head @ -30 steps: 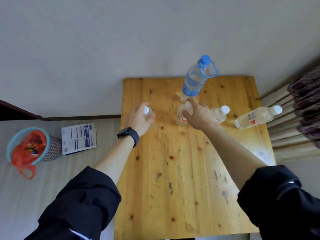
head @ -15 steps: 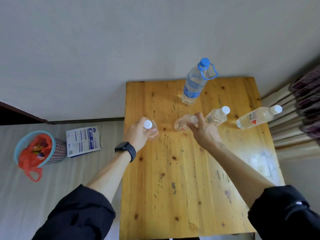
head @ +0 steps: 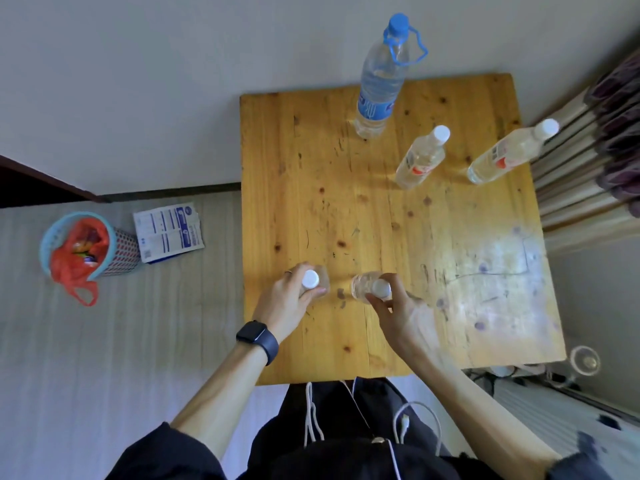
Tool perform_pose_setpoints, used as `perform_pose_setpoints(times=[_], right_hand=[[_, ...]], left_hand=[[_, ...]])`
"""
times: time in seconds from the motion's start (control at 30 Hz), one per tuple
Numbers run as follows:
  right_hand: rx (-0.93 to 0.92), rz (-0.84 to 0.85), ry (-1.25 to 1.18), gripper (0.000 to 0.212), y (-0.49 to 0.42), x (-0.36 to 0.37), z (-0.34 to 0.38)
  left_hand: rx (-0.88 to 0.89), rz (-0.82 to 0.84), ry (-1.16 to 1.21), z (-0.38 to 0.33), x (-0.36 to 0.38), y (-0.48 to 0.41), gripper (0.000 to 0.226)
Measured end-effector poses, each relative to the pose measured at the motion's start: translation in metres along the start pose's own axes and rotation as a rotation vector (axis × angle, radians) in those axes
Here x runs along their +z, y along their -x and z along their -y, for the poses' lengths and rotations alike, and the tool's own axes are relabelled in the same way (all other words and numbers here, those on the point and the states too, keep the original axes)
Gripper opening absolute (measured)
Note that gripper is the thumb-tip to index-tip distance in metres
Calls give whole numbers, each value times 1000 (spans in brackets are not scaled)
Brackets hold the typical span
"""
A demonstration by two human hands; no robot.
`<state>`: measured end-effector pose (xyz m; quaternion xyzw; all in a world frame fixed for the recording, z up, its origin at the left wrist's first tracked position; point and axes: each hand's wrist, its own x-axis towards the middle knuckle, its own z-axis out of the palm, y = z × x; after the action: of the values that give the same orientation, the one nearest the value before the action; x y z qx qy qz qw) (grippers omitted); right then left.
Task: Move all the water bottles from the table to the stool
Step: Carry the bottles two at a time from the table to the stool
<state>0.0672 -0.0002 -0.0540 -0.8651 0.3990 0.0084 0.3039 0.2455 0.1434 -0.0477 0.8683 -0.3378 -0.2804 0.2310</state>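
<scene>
Scratched wooden tabletop (head: pixel 381 220) against a plain wall, floor to the left with a bin (head: pixel 83 247) and a leaflet (head: pixel 168 232). Left hand (head: pixel 287 299) has its grip closed round a small bottle (head: pixel 311 280), right hand (head: pixel 398 313) grips another bottle (head: pixel 367 287), both over the near edge. Three bottles stand at the far side: blue-capped one (head: pixel 379 77), two white-capped (head: pixel 420 159) (head: pixel 509 154). No stool visible; fingers hide the held bottles' bodies.

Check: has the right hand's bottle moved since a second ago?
Yes. The bottle in the right hand has come back from beside the blue-capped bottle toward the table's near edge.
</scene>
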Motion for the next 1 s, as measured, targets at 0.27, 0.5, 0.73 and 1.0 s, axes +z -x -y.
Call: perform_pose_setpoints(times=[0.27,0.5,0.73,1.0], right_hand=[[-65,-68,72,36,1,0,-1],[90,138,-159,98,-6,8,-19],[115,204,-392,80,-23,24,-7],[208,62,-393,62,-13,35,-11]], left_hand=[[17,-80,36,0,19,17,40],[-85,-37,186,9,34,17,98],[-67,-40,248,20,51,2,75],[9,4,33,30,44,-12,67]])
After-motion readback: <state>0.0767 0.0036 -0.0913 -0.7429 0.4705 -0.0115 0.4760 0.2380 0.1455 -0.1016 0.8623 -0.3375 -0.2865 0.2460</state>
